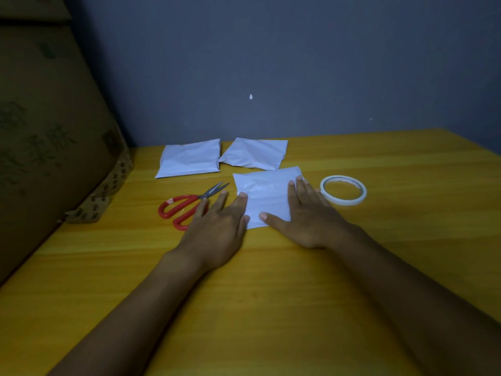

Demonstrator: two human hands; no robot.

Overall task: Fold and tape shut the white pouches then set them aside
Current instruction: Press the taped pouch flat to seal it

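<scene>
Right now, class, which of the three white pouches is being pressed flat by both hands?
The nearest pouch, between the scissors and the tape roll. The left hand and right hand rest on it; the two pouches by the wall lie untouched.

two bare forearms, no sleeves, hands (219, 226) with short, unpainted nails

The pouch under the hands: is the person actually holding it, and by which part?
Neither hand grips anything. The left hand and right hand lie flat with straight fingers on the near white pouch, pressing its left and right sides onto the table.
</scene>
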